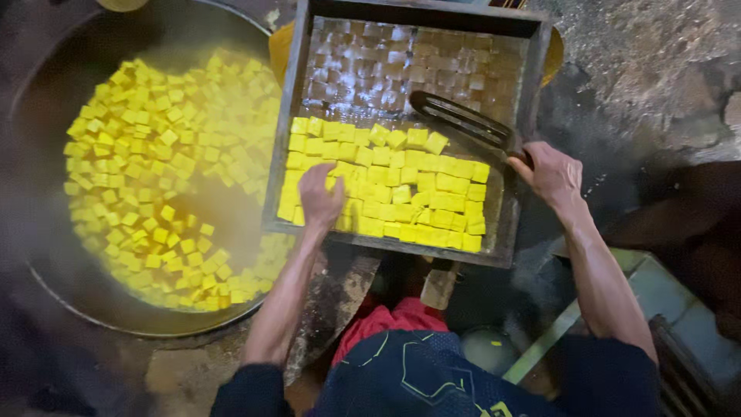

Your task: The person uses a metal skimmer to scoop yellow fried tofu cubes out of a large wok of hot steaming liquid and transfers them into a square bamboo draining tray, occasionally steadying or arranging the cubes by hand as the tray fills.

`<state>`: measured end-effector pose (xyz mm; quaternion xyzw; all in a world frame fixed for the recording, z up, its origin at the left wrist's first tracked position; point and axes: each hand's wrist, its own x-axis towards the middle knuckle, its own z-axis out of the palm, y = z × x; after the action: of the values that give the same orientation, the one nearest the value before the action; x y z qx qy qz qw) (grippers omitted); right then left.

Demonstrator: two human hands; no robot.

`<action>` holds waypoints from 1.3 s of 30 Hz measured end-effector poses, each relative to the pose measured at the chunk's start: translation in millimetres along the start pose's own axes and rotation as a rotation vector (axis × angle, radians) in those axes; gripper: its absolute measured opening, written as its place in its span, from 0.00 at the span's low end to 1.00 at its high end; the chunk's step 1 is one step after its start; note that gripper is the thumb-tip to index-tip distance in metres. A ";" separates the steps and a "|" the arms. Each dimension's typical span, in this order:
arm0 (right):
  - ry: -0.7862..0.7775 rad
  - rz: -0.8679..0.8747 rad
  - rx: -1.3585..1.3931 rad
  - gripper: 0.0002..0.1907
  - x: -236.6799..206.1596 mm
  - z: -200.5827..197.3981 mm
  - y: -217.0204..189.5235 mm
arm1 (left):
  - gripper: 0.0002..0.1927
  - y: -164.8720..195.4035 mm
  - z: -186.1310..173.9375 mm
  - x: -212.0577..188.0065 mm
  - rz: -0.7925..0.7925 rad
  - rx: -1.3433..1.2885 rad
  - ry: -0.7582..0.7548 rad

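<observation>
The left hand (320,197) is resting flat, fingers loosely spread, on yellow tofu cubes (401,193) filling the near half of the shallow grey metal tray (287,123); the right hand (552,176) is seemingly gripping the tray's right rim.

One camera only, worn on the head, looks almost straight down and close over the person's own lap and arms. The dark blue shirt (432,378) fills the lower middle of the frame, both forearms reach up from the bottom, a wooden tray (515,193) sits at upper centre, and a wide pan (54,293) occupies the left.
</observation>
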<state>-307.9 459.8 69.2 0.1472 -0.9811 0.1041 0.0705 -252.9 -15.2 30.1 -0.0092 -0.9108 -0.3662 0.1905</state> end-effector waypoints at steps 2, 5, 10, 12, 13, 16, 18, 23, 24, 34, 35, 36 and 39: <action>0.008 -0.017 -0.080 0.18 -13.5 -12.3 7.7 | 0.20 12.3 31.2 27.4 0.066 -0.040 -0.076; -0.083 0.018 -0.218 0.18 -28.6 -26.5 9.1 | 0.24 26.4 72.9 70.3 0.177 0.002 -0.215; -0.084 -0.065 -0.208 0.15 -43.4 -33.1 -7.9 | 0.30 42.7 108.2 109.4 0.309 0.205 -0.487; -0.031 -0.095 -0.257 0.17 -40.4 -28.3 -14.0 | 0.30 46.8 110.2 110.6 0.151 0.371 -0.615; -0.013 -0.103 -0.265 0.16 -37.1 -25.4 -15.8 | 0.32 48.3 109.9 109.6 0.113 0.364 -0.627; 0.009 -0.153 -0.256 0.16 -27.4 -15.6 -18.2 | 0.37 49.3 107.0 94.4 0.092 0.358 -0.613; 0.007 -0.227 -0.210 0.15 -25.5 -11.5 -20.3 | 0.39 46.0 100.9 75.5 0.212 0.389 -0.510; 0.108 0.049 0.018 0.17 -35.5 -0.6 -57.1 | 0.26 13.7 32.2 -41.1 0.267 0.110 -0.477; 0.126 0.123 0.139 0.18 -36.6 4.7 -74.0 | 0.24 2.5 9.1 -67.6 0.215 0.037 -0.367; -0.439 0.180 1.273 0.18 -0.8 149.0 -426.1 | 0.29 -155.7 -194.7 -213.6 -0.789 0.442 0.191; -0.559 0.175 1.137 0.21 1.4 164.5 -457.6 | 0.30 -158.0 -200.7 -222.0 -0.771 0.461 0.151; -0.666 0.170 0.996 0.24 3.7 181.5 -483.8 | 0.32 -162.8 -202.8 -230.9 -0.744 0.476 0.109; -0.814 0.114 0.608 0.30 12.7 213.8 -539.6 | 0.36 -174.2 -202.8 -244.7 -0.699 0.470 0.026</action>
<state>-179.3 -96.3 -36.8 0.1358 -0.8609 0.3228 -0.3691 15.7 -248.6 -38.3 0.3486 -0.9153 -0.1913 0.0634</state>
